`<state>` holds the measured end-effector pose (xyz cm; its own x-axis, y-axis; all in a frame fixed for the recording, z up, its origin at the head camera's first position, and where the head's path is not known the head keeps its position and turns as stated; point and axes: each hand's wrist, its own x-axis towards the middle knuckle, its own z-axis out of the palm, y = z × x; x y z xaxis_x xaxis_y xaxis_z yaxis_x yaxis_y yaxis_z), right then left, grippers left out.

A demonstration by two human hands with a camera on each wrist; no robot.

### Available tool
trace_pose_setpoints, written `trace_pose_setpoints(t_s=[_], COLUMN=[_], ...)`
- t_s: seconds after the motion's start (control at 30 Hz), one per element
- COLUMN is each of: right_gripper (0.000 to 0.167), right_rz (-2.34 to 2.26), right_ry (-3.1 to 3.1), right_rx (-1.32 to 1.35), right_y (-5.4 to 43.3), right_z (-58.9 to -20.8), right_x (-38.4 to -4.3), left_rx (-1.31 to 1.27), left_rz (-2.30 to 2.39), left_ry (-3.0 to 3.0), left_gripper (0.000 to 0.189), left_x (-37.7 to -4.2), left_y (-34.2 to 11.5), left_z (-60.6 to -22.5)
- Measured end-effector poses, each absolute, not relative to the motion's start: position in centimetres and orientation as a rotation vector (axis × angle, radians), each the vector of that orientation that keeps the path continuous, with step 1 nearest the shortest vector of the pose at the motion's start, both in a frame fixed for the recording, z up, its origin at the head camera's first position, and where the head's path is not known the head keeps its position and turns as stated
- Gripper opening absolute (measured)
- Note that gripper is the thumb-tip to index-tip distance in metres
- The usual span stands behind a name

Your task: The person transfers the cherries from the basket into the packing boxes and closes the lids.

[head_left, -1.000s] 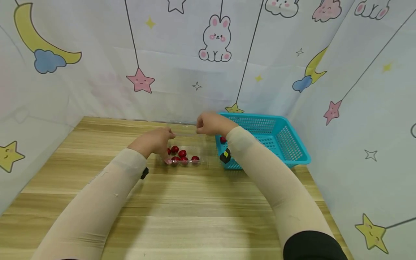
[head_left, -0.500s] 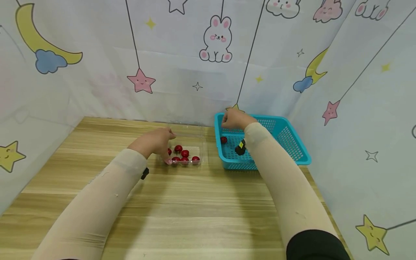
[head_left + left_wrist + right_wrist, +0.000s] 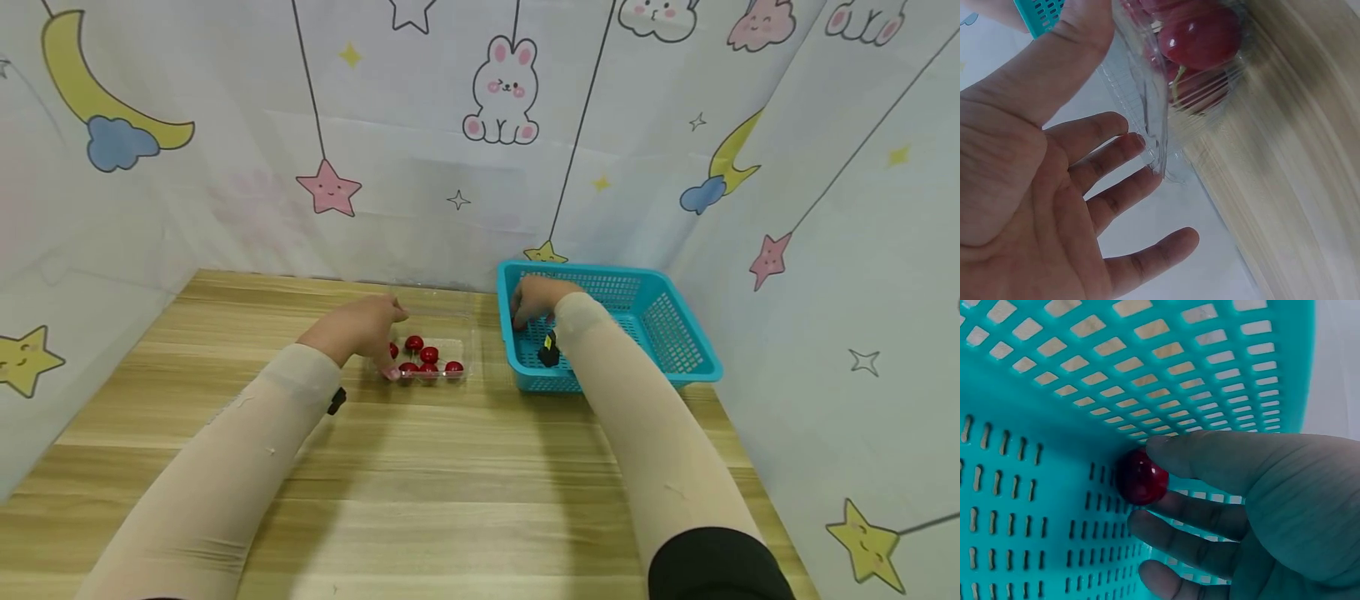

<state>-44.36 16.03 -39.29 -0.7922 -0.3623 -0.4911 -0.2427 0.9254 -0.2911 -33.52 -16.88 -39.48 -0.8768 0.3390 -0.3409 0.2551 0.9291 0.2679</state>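
Note:
My right hand (image 3: 538,298) reaches into the left end of the blue plastic basket (image 3: 678,354). In the right wrist view its thumb and index finger pinch a dark red cherry (image 3: 1141,477) by the basket wall. My left hand (image 3: 358,327) rests at the left side of a clear plastic box (image 3: 471,346). Its thumb lies at the front rim, and the spread fingers touch the box farther back. Several red cherries (image 3: 429,355) lie in the box, one with a green stem (image 3: 1178,84) in the left wrist view. The transparent lid (image 3: 433,298) stands raised behind them.
A wood-grain table (image 3: 450,483) carries the box and basket, which stand side by side toward its back edge. White printed cloth (image 3: 420,125) hangs behind and on both sides. A small black camera (image 3: 549,352) on my right wrist hangs over the basket.
My right hand has moved right from above the plastic box to over the basket, then down inside it to the cherry. My left hand stays at the box.

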Motion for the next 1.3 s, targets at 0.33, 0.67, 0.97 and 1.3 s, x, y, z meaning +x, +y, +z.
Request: trace_pose_setpoints(t_s=[0.33,0.67,0.97,1.3], right_gripper=[0.005,0.012,0.019,0.028], right_rz=[-0.288,-0.261,-0.356,-0.520], right_ry=[2.544,2.583,2.664,2.851], right_rx=[-0.419,-0.454,-0.502,-0.432], right_y=[15.9,16.6,16.5,13.0], right_z=[-39.5,-38.1,-35.5,-32.5], right_x=[-44.0,-44.1,-43.3,-40.0], left_rx=[0.426,0.416,0.407,0.416], left_rz=[0.303,0.307,0.335,0.324], left_ry=[2.694,2.691,2.690,2.683], left_gripper=[0.116,0.115,0.114,0.114], left_x=[-33.8,-33.6,-33.5,-33.5], left_y=[-16.9,-16.7,-16.9,-16.8], left_z=[-39.8,-39.5,-39.5,-39.3])
